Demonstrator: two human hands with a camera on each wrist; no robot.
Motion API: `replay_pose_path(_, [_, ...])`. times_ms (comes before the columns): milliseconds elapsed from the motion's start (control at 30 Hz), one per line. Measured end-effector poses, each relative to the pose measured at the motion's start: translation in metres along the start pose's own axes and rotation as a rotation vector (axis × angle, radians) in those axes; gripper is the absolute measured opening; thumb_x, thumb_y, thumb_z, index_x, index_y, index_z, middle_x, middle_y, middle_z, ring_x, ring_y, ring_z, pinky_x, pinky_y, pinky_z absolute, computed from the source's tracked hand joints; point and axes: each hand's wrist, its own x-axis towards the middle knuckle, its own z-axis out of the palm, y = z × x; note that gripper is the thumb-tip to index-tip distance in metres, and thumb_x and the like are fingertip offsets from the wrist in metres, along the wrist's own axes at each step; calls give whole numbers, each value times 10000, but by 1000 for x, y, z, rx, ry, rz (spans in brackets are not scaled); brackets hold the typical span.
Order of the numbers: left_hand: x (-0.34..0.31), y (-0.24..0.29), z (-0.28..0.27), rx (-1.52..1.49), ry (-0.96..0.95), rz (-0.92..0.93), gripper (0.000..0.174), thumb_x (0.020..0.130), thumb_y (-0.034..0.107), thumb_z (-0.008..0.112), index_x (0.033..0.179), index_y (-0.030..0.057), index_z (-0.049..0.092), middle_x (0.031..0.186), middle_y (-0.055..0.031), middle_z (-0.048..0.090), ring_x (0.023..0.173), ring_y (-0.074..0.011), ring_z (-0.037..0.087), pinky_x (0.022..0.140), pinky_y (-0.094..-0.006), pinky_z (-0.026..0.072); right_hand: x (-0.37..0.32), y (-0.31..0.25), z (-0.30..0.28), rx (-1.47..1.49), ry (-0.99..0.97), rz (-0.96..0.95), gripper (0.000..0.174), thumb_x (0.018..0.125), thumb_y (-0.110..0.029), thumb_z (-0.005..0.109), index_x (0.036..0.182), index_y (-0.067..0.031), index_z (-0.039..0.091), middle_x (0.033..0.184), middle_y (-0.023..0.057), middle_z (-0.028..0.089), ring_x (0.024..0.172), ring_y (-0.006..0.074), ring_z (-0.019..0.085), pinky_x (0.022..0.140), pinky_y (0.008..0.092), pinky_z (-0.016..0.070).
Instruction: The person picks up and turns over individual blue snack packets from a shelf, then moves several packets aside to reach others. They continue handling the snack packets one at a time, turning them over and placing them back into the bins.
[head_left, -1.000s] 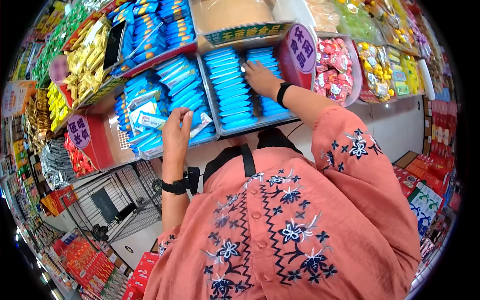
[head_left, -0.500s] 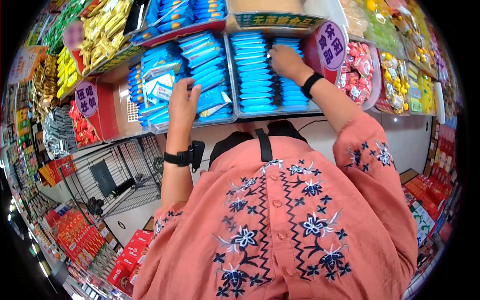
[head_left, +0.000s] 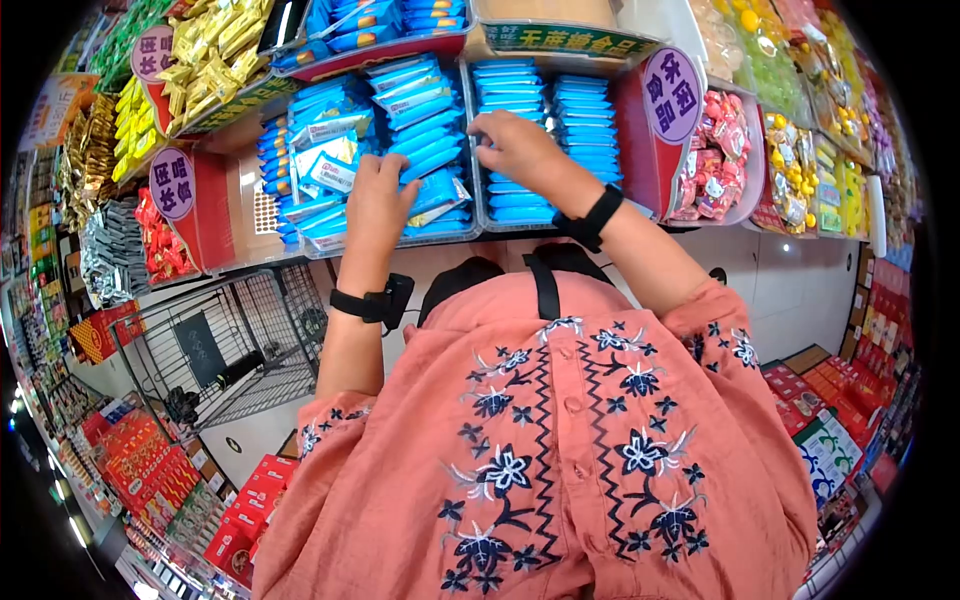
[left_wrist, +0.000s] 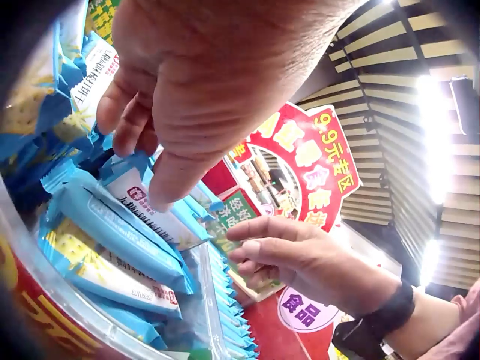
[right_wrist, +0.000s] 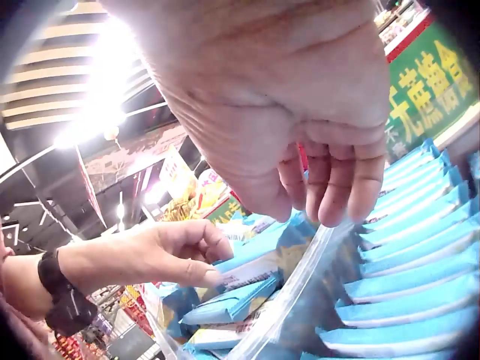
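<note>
Blue snack packets (head_left: 428, 120) lie partly jumbled in the left clear bin. Over them is the left hand (head_left: 377, 205), fingers bent down; in the left wrist view its thumb (left_wrist: 174, 180) touches a white-and-blue packet (left_wrist: 142, 206), and whether it grips one is unclear. The right hand (head_left: 525, 155) hangs over the divider between the bins, beside neat rows of blue packets (head_left: 585, 120). Seen from the right wrist, its fingers (right_wrist: 337, 184) are loosely bent above the clear divider (right_wrist: 292, 292), with nothing visible in them.
A wire shopping cart (head_left: 235, 340) stands at the lower left. Gold packets (head_left: 215, 60) and red packets (head_left: 160, 245) fill bins to the left, pink packets (head_left: 715, 155) a bin to the right. Round purple signs (head_left: 672, 95) stand between bins; red boxes (head_left: 255, 500) are stacked below.
The right hand has moved left from the far row of packets to the divider. The left hand stays over the jumbled packets, and the head view has shifted.
</note>
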Motion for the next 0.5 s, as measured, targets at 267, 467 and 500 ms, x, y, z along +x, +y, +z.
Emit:
replay_pose_path(267, [-4, -2, 13, 20, 128, 142, 317, 744, 76, 800, 1018, 59, 640, 1015, -151, 575, 935, -356, 612, 771, -433, 520, 6, -4, 28, -86, 8, -59, 140, 856, -150, 675, 956, -67, 622, 915, 134, 609, 891, 349, 619, 747, 451, 504])
replay_pose_path(467, [6, -7, -11, -492, -4, -167, 257, 913, 119, 692, 1154, 47, 642, 946, -33, 610, 852, -152, 589, 766, -289, 490, 18, -21, -17, 362, -100, 102, 160, 930, -205, 641, 935, -44, 634, 848, 55, 636, 800, 168, 631, 715, 314, 518])
replay_pose_path(500, [8, -5, -13, -749, -33, -240, 279, 973, 181, 643, 1208, 32, 625, 926, 15, 588, 793, -72, 550, 709, -237, 475, 19, -24, -23, 476, -120, 167, 169, 940, -219, 639, 945, -51, 631, 855, 41, 636, 804, 151, 628, 706, 305, 521])
